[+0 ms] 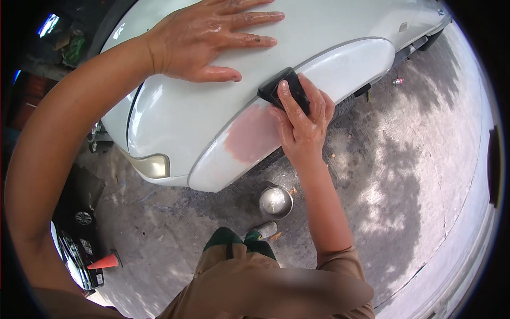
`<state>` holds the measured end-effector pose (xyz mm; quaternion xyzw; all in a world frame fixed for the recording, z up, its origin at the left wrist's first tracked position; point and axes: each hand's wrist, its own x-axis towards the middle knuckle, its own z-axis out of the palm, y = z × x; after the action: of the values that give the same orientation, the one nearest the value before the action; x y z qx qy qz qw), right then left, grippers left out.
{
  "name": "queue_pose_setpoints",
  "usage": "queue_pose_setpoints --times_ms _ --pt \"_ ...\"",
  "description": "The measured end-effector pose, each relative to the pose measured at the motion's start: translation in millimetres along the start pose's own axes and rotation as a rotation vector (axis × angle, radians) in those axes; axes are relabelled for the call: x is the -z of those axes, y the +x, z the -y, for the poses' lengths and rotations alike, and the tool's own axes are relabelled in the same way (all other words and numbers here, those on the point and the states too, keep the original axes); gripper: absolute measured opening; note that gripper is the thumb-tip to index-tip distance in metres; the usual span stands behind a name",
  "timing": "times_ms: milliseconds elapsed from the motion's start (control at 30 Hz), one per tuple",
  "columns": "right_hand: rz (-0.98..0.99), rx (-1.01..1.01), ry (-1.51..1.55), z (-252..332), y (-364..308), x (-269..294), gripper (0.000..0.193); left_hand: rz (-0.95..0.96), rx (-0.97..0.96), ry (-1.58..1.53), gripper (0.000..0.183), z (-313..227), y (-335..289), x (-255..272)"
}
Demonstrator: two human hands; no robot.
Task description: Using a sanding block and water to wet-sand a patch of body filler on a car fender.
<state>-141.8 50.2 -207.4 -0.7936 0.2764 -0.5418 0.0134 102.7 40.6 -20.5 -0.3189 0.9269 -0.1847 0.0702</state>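
My left hand lies flat and wet on the white car body panel, fingers spread and holding nothing. Lower and to the right, my right hand grips a black sanding block. The block rests against the white wheel-arch flare; its underside is hidden. Just beside the block, a dull pink patch shows on the flare, its edges uneven against the white paint. Moisture glistens on my hands.
A metal bowl with cloudy liquid stands on the concrete floor near my shoe. An orange cone and a dark car are at lower left. The white car's corner lamp sits left of the flare.
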Motion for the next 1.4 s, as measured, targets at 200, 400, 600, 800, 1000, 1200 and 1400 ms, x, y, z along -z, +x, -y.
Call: queue_pose_setpoints --times_ms 200,400,600,800,1000,1200,1400 --pt "0.067 0.021 0.072 -9.9 -56.3 10.2 0.061 0.029 0.009 -0.007 0.068 -0.7 -3.8 3.0" --pt "0.061 0.009 0.013 4.3 -17.3 1.6 0.059 -0.009 0.007 -0.011 0.068 2.7 -7.8 1.0" --pt "0.14 0.03 0.062 4.8 -23.5 9.2 0.061 0.023 0.0 -0.002 0.068 0.8 -4.7 7.3" --pt "0.122 0.021 0.046 6.2 -37.1 4.9 0.061 0.013 0.02 -0.03 0.068 1.3 -4.3 1.2" --pt "0.13 0.076 0.047 -1.3 -18.0 9.7 0.063 0.031 0.017 0.015 0.068 0.3 -2.4 7.5" --pt "0.115 0.016 0.006 -4.1 -45.0 11.1 0.058 0.012 0.017 0.0 0.067 1.2 -6.3 2.7" --pt "0.077 0.045 -0.051 -9.2 0.5 11.3 0.057 0.015 0.019 0.007 0.066 0.2 1.4 1.2"
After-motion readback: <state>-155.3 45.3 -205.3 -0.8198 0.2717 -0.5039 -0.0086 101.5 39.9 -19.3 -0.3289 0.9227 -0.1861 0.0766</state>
